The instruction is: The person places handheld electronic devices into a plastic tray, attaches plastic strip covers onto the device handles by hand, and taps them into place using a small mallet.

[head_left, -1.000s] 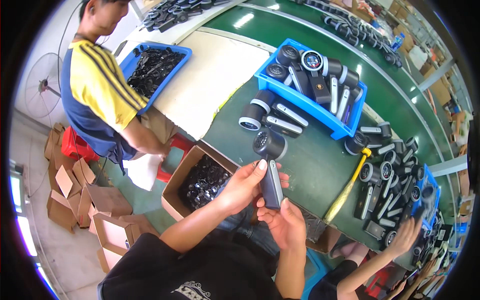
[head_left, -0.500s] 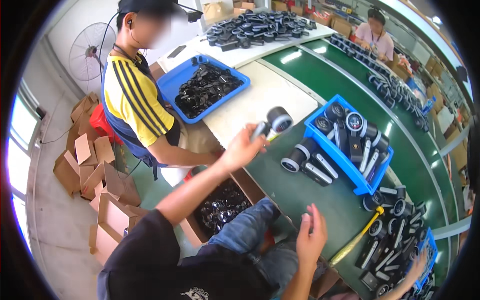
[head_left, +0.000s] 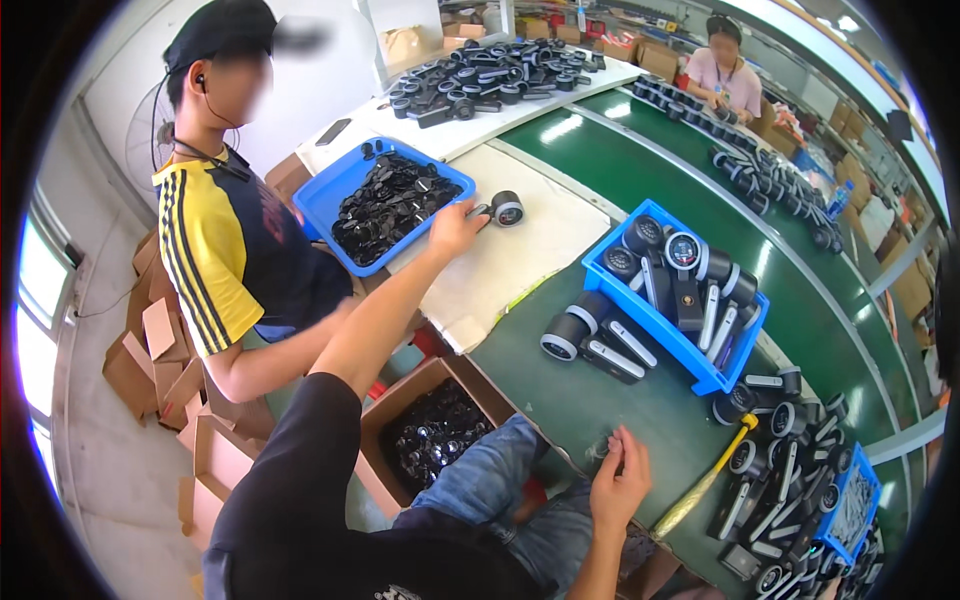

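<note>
Reaching far forward, my left hand (head_left: 455, 230) is closed around the handle of a black-and-grey handheld device with a thick round head (head_left: 507, 208). It is over the cream board (head_left: 545, 235), beside a blue tray (head_left: 375, 265) heaped with small dark glossy pieces. My right hand (head_left: 620, 480) is near the front edge of the green bench (head_left: 560, 410), its fingers bent together. Something small and dark shows by its fingertips, too blurred to name. Between and beyond my hands, several similar devices (head_left: 612, 360) lie loose against a blue bin (head_left: 650, 310) filled with more.
A co-worker (head_left: 225, 250) in a yellow-and-navy shirt stands at the left, arm close to mine. An open carton (head_left: 375, 440) of dark pieces sits by my knees. At right are a yellow-handled tool (head_left: 710, 470), piled devices (head_left: 780, 480) and another blue bin (head_left: 850, 510).
My left hand has carried the device forward and left, onto or just above the cream board. The fingers of my right hand have drawn closer together. The co-worker's head and body have shifted left.
</note>
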The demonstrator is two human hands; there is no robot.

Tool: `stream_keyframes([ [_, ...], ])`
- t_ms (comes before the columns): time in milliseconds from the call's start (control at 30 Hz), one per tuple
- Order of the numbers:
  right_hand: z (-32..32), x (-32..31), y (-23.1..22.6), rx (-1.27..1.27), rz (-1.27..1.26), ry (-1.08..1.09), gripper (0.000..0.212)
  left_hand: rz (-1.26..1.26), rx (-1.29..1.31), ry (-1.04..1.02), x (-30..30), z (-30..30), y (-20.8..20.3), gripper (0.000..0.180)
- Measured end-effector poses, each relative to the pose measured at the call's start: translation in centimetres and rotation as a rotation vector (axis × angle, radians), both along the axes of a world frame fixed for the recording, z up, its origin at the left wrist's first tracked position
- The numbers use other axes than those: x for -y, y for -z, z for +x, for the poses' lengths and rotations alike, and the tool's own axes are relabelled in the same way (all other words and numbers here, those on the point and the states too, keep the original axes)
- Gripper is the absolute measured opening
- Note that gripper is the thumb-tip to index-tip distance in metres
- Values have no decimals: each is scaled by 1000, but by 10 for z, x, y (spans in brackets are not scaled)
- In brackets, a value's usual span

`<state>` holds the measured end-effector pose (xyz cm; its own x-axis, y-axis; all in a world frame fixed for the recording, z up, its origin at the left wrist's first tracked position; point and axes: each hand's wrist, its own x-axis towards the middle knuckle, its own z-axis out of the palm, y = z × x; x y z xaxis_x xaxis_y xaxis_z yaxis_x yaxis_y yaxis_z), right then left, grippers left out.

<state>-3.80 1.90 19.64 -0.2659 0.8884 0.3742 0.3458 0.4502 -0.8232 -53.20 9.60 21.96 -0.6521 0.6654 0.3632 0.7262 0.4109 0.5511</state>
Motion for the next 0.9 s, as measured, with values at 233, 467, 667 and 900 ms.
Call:
stream_keyframes([
  [233, 0, -1, -1, 0, -12, 19, 23, 341, -175, 258, 25, 119, 13, 55],
  [467, 3, 2, -3, -18, -82, -1, 23, 214, -71, 425, 61, 260, 13, 55],
  [667, 12, -7, -31, 118, 4, 30, 21, 296, -104, 460, 56, 255, 16, 53],
  [900, 0, -17, -4, 9, 10, 88, 27, 206, -28, 468, 53, 253, 16, 48],
])
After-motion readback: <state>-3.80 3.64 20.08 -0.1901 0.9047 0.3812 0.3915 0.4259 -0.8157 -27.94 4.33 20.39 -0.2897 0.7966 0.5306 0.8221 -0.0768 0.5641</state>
